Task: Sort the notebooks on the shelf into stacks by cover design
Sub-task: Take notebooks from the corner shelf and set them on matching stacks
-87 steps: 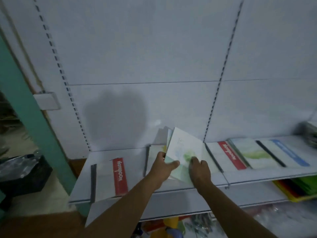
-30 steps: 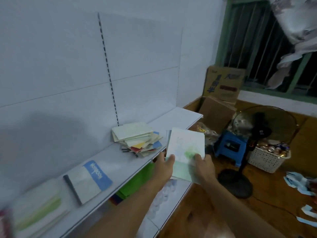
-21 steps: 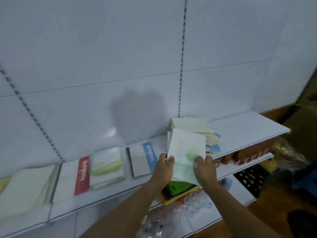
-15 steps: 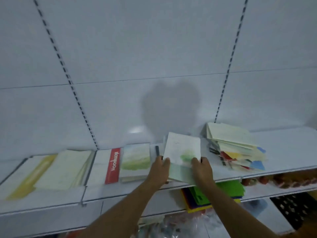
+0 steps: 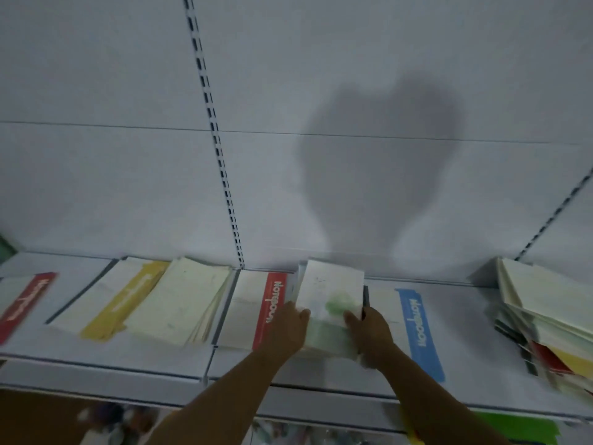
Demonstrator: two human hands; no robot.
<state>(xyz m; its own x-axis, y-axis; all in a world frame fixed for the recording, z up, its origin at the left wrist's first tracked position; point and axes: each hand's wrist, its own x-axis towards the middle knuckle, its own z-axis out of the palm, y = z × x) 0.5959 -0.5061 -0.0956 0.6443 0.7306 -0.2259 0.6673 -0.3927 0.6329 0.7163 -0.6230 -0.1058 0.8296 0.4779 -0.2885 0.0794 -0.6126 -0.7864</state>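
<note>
Both my hands hold a white notebook with a green wash low over the white shelf. My left hand grips its left edge and my right hand grips its right edge. It hangs between a red-banded notebook on its left and a blue-banded notebook on its right. Further left lie a pale cream stack, a yellow-banded notebook and another red-banded one. A mixed, messy pile sits at the far right. What lies under the held notebook is hidden.
The white back panel with slotted uprights rises right behind the shelf. A lower shelf sticks out below, with green and other coloured items under it at the bottom right.
The view swung right to the mixed pile, then back left along the shelf. Both hands kept the green-wash notebook and have brought it down between the red-banded and blue-banded notebooks.
</note>
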